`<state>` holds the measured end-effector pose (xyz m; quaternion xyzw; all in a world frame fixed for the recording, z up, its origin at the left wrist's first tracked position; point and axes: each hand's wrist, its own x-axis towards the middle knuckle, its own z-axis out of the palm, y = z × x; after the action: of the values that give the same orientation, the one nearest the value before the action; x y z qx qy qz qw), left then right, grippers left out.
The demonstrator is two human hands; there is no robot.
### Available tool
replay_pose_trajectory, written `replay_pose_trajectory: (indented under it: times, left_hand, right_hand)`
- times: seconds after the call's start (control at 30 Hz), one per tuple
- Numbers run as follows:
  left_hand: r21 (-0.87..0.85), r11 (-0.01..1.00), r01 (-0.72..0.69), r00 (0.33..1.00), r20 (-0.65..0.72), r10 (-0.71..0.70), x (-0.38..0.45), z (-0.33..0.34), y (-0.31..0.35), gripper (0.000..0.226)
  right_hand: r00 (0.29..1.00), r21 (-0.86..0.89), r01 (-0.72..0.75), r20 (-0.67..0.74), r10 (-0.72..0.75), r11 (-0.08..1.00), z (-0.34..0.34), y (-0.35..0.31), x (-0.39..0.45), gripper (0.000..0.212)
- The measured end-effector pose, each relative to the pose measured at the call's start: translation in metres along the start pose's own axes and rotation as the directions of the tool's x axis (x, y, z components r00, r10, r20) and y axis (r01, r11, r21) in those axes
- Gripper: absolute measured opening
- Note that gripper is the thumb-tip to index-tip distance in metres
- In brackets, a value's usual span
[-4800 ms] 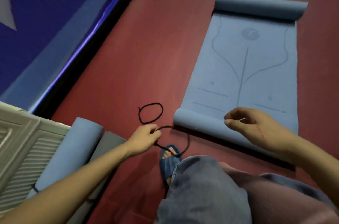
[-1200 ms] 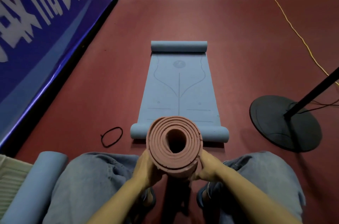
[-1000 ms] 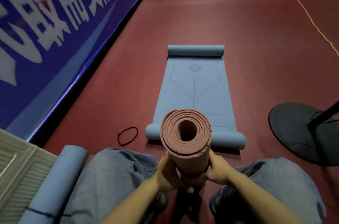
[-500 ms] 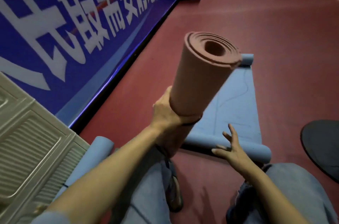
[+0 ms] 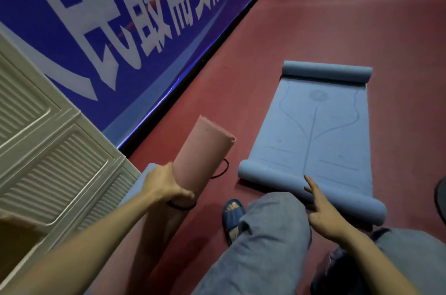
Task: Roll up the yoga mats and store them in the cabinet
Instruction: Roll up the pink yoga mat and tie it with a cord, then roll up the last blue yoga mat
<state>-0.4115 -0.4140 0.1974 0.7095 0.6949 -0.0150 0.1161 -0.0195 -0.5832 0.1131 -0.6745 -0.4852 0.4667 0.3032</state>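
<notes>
Cabinet (image 5: 55, 162) — pale, louvred doors, left of the pink rolled mat (image 5: 200, 162). Left hand (image 5: 164, 186) wraps around the roll's lower part just above a black band (image 5: 179, 206); long axis tilted, top end pointing up and away. Right of it — blue mat (image 5: 313, 140) flat on floor, both ends curled, long axis running away. Right hand (image 5: 323, 215), fingers loosely spread, rests on its near curl
</notes>
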Motion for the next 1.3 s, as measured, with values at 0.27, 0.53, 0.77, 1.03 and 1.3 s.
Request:
replay_pose_trajectory:
  times: [0.27,0.53,0.77,1.03,1.3]
  left_hand:
    - [0.322,0.940,0.109,0.899,0.371,-0.231,-0.018,0.114,-0.064,0.079]
    - [0.297,0.953,-0.060,0.854,0.509,-0.105,0.021,0.131,-0.010,0.038]
    - [-0.087,0.962,-0.257,0.892,0.363,0.271,0.099,0.085,0.145,0.033]
    - [0.056,0.834,-0.548,0.770,0.423,0.478,0.130,0.149,0.276,0.034]
    - [0.270,0.782,-0.562,0.720,0.625,0.301,0.181,0.267,0.299,0.048]
  right_hand:
    - [0.996,-0.117,-0.092,0.011,0.094,0.989,-0.009,0.014,0.006,0.127]
    - [0.986,-0.281,-0.129,0.066,0.154,0.951,-0.002,0.027,0.037,0.132]
    - [0.904,-0.528,-0.301,0.106,0.413,0.794,-0.017,0.030,0.069,0.071]
    - [0.840,-0.608,-0.373,0.100,0.533,0.701,-0.069,0.058,0.132,0.042]
    - [0.854,-0.598,-0.288,0.193,0.483,0.748,-0.071,0.026,0.199,0.058]
